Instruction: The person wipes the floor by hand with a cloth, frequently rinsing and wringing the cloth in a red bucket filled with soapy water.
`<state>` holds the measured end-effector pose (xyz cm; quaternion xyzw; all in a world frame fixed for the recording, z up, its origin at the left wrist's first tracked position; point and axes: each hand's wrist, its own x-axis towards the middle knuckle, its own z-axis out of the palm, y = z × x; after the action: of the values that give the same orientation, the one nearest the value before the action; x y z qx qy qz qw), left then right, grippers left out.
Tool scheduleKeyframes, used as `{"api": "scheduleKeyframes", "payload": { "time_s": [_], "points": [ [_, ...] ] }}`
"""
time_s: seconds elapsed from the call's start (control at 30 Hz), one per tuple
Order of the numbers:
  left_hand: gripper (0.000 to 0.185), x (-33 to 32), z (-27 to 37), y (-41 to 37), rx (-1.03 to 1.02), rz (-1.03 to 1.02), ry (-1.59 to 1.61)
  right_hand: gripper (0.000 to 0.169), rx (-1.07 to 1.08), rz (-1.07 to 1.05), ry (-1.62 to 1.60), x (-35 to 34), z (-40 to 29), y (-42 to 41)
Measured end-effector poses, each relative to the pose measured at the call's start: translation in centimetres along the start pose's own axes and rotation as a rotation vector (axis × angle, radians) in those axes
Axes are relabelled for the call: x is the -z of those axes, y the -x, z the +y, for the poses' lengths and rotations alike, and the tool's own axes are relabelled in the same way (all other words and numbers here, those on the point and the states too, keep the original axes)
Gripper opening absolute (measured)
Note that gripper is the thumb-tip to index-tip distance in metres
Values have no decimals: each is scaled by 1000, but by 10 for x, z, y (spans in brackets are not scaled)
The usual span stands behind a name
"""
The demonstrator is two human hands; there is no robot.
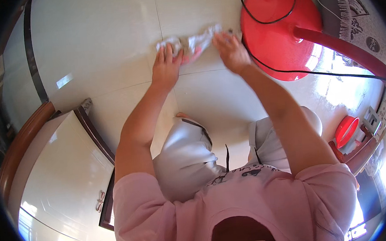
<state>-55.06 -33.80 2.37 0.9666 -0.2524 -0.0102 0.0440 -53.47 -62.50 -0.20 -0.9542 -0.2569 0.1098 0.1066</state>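
Note:
A crumpled whitish cloth [196, 45] with pinkish-red parts lies on the pale tiled floor [114, 45]. My left hand [167, 67] rests on its left end, fingers pointing away from me and spread over the fabric. At the cloth's right end is my right hand [232, 52], slightly blurred; whether its fingers grip the cloth cannot be told. Just right of that hand stands a round, glossy red base [278, 50] with a red pole [342, 44] rising from it. A black cable [314, 72] runs over the base and past my right hand.
A glossy cream cabinet door [62, 176] with dark edging stands at the left, beside a curved brown wooden edge [25, 149]. At the right are a red round container [347, 131], a grey plastic object [371, 120] and a patterned fringed cloth [362, 18]. My knees are below my hands.

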Motion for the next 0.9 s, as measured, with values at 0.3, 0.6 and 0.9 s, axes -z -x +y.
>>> {"api": "scheduleKeyframes", "payload": {
  "time_s": [0.3, 0.6, 0.9],
  "points": [
    [42, 18, 63, 147, -323, -448, 274, 62, 46, -332, -216, -13, -92, 207],
    [47, 4, -7, 89, 153, -96, -52, 61, 98, -89, -95, -5, -61, 41],
    [54, 9, 40, 106, 655, -399, 109, 51, 146, -203, 48, 1, -79, -10]
  ]
}}
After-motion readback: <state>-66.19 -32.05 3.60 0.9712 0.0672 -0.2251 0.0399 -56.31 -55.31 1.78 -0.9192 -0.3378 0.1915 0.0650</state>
